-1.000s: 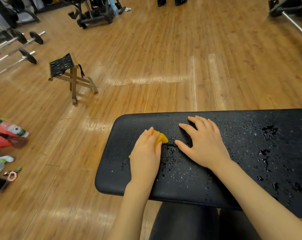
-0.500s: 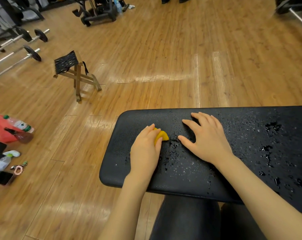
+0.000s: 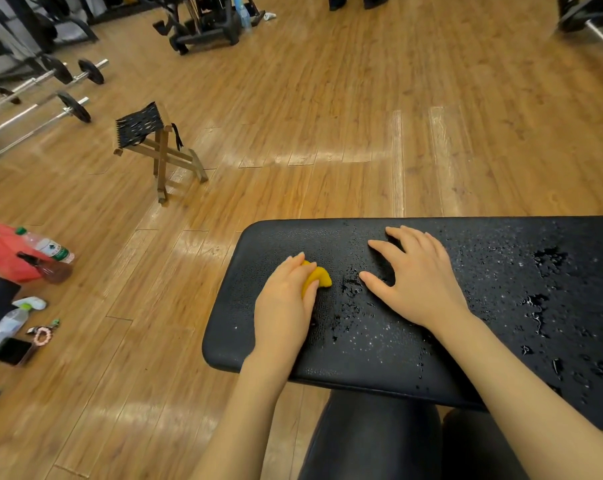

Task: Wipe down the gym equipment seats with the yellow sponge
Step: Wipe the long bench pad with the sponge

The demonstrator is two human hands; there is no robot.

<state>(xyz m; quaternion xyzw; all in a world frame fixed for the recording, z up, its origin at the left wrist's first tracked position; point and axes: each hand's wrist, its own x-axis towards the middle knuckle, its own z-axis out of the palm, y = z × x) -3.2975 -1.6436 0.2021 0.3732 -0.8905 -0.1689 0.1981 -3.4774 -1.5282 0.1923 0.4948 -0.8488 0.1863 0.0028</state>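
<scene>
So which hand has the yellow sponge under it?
The left hand, near the rounded end of the black bench seat. The yellow sponge peeks out beneath its fingers. The right hand lies flat with spread fingers, holding nothing.

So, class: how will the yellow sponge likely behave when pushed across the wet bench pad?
The yellow sponge looks bunched under the left hand, so probably soft and squashy. Droplets cover the bench pad, so it may glide easily and grow heavier.

Bright, even indoor light. Pale streaks of glare lie across the wooden floor [image 3: 327,98], and droplets glint on the black worktop [image 3: 535,289]. Wide-angle distortion bends the edges; far corners look soft, shadows faint.
</scene>
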